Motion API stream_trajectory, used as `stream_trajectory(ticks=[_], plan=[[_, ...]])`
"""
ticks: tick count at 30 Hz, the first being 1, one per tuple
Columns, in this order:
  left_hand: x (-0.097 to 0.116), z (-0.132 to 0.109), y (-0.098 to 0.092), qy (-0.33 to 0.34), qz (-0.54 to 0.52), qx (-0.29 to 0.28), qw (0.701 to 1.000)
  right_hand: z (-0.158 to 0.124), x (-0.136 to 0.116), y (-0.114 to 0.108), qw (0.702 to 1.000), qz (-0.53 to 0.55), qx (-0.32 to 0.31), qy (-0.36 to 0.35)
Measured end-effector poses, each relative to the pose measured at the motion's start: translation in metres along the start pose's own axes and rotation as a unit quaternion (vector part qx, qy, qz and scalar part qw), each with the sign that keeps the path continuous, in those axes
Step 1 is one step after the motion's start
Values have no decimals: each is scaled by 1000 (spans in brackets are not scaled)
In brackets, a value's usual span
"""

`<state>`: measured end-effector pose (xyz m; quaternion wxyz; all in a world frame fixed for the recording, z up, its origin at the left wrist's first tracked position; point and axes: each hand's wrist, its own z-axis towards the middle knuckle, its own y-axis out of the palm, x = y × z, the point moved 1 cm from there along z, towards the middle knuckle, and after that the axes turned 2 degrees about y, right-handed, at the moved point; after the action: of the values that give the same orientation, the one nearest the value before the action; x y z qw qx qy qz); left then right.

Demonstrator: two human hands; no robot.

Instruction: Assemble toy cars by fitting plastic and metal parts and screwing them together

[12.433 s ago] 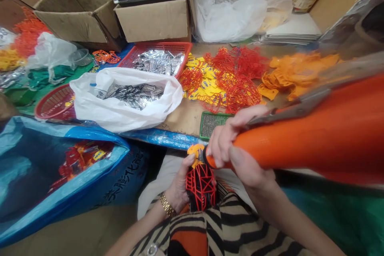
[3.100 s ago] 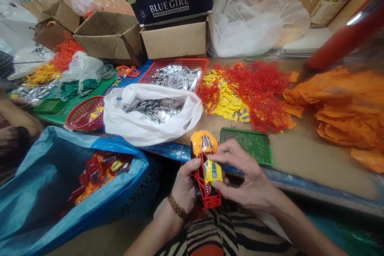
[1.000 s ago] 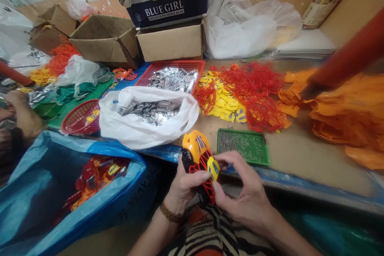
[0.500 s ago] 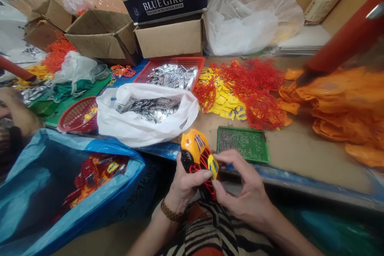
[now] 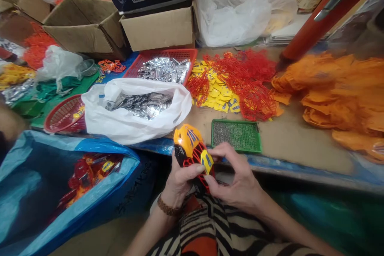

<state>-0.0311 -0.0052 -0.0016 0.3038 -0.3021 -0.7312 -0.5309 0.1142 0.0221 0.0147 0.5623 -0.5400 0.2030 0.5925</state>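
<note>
A toy car (image 5: 192,150) with an orange hood, a red cage frame and a yellow roof piece is held over my lap, just in front of the table edge. My left hand (image 5: 180,178) grips it from below and the left, fingers wrapped round the frame. My right hand (image 5: 235,176) pinches the car's right side, thumb and forefinger at the yellow roof piece. A green tray (image 5: 235,135) of small screws lies on the table right behind the car.
A white bag (image 5: 132,116) and a red basket (image 5: 162,66) hold silver parts. Red frames (image 5: 249,84), yellow pieces (image 5: 216,92) and orange shells (image 5: 339,88) are heaped on the table. A blue sack (image 5: 60,176) with finished cars stands at my left. Cardboard boxes (image 5: 156,28) line the back. An orange-red tool (image 5: 318,12) hangs at the upper right.
The car has turned on its side in my hands since three seconds ago. Over the last second both hands keep the same grip; the view has dipped and shifted slightly.
</note>
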Motion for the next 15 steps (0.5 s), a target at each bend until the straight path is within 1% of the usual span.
stream_trajectory(ticks=[4, 7, 9, 11, 13, 15], plan=[[-8, -1, -7, -22, -34, 11, 999, 2, -3, -1, 998, -41, -18, -37], [-15, -1, -14, -37, -59, -7, 998, 3, -2, 0, 1000, -19, 0, -20], [-18, -1, -16, -46, -79, -28, 995, 3, 0, 1, 999, 25, 9, 20], [-21, 1, -17, -56, -102, -52, 992, 3, 3, 3, 991, 105, 0, 86], [-23, 2, -15, -66, -125, -63, 988, 4, 5, 4, 967, 192, -22, 167], [-26, 3, -11, -69, -141, -57, 986, 5, 7, 4, 932, 266, -48, 241]])
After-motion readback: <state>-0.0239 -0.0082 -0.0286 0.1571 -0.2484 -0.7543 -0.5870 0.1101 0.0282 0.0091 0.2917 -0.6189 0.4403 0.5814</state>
